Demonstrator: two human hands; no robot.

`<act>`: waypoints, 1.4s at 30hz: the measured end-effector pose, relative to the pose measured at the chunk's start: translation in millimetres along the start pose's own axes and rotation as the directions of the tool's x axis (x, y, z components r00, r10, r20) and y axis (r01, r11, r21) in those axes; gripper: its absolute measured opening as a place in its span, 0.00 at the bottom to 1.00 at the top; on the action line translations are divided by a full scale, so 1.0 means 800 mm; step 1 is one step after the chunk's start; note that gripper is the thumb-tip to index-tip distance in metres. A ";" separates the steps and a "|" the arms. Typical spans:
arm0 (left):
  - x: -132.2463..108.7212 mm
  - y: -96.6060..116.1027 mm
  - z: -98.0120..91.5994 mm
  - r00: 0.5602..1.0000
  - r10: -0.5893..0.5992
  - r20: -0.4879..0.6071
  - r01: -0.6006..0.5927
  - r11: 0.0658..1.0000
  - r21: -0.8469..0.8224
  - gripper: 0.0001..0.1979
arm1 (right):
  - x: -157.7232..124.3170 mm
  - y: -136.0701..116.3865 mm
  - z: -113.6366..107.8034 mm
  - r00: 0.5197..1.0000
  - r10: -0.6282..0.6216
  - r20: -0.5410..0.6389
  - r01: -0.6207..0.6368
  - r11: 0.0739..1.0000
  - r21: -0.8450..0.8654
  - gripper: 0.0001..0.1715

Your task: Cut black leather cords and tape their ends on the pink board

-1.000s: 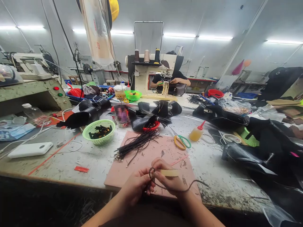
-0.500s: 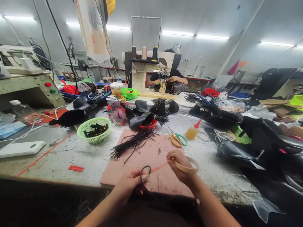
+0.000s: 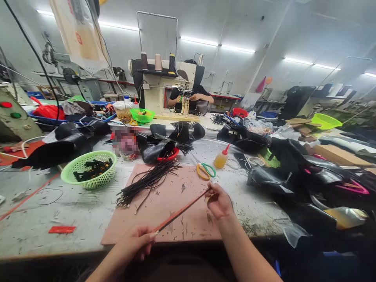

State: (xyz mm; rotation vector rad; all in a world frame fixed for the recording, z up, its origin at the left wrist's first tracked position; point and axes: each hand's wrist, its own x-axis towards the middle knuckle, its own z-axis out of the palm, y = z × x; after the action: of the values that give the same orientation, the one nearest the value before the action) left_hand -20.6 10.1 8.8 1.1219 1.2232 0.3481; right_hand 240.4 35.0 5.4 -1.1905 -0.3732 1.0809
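- Pink board [image 3: 194, 231]: lies flat on the tabletop [image 3: 249, 203], its front edge close to the tabletop's front edge.
- Strap [image 3: 183, 210]: held slantwise above the board, lower end to the left, far end to the right; drawn straight between both hands.
- Clearance, far side: board surface with dark scraps lies between the strap and the bundle [image 3: 143, 186] of black cords. The scissors [image 3: 202, 166] lie just beyond the right hand [image 3: 217, 197], at the board's far edge; the bottle [image 3: 220, 159] stands beside them.
- Clearance, sides: green basket [image 3: 94, 182] left of the board; black leather [image 3: 267, 178] well apart on the right. Both forearms cross the tabletop's front edge.
- Left grip: left hand [image 3: 142, 239] closed, thumb and fingers pinching the strap's near end.
- Right grip: fingertips pinched together on the strap's far end; a tan ring [image 3: 212, 199], partly hidden, sits against the palm.
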 end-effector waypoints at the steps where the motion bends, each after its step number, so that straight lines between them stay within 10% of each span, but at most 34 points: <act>1: 0.003 -0.006 -0.005 0.999 -0.003 -0.032 0.004 1.000 0.026 0.21 | 0.016 -0.003 -0.010 0.999 -0.021 -0.037 0.019 0.999 -0.043 0.18; 6: 0.017 -0.011 -0.014 0.990 0.010 -0.143 0.027 0.967 0.254 0.21 | 0.076 -0.019 -0.057 0.979 -0.100 -0.176 0.016 0.904 -0.426 0.13; 12: 0.016 0.001 -0.013 0.990 0.021 -0.142 0.030 0.937 0.349 0.21 | 0.103 -0.052 -0.099 0.969 -0.146 -0.201 -0.108 0.481 -0.870 0.09; 19: 0.018 -0.004 -0.013 0.990 0.011 -0.141 0.035 0.948 0.316 0.23 | 0.097 -0.084 -0.072 0.979 -0.184 -0.083 -0.072 0.067 -0.995 0.18; 27: 0.015 0.004 -0.009 0.986 -0.011 -0.168 0.059 0.958 0.281 0.24 | 0.011 -0.009 -0.001 0.869 0.019 0.494 0.491 0.076 -0.868 0.14; 42: 0.029 -0.018 -0.021 0.989 0.023 -0.147 0.024 0.950 0.312 0.23 | 0.038 0.015 -0.020 0.798 0.157 0.581 0.590 -0.012 -0.807 0.30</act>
State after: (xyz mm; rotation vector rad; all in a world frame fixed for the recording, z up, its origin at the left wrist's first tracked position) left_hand -31.4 28.9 -15.2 1.3869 1.4457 0.2454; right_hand 260.8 51.0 -20.1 -1.9265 -2.0946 0.6686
